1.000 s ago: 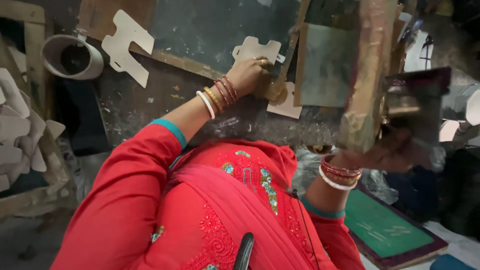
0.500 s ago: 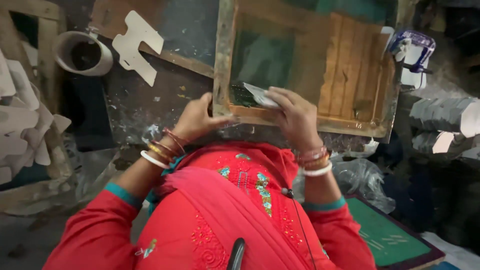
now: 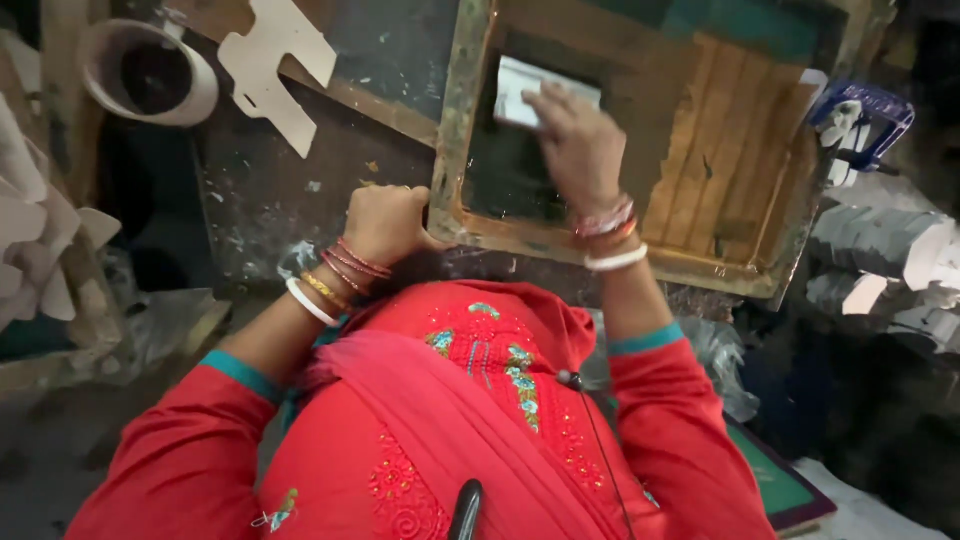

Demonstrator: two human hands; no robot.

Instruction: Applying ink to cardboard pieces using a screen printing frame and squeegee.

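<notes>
Left hand [image 3: 385, 225]: I am seeing it curling shut around the near-left corner of the wooden screen frame [image 3: 455, 150], fingers wrapping its rail, pinning it to the dark worktable [image 3: 270, 200].
Frame axis: its long side is running left to right, lying flat.
Right hand [image 3: 578, 145]: I am watching it pressing down, fingers closing over a pale squeegee [image 3: 520, 92] on the green mesh.
Squeegee from grip: it is sticking out beyond the fingertips, toward the far-left of the mesh; the right hand is nearer.

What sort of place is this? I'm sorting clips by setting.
Likely a small screen-printing workshop: the left hand steadies a wooden printing frame, the right hand draws a pale squeegee across its mesh, and cut card blanks lie on the stained bench.
</notes>
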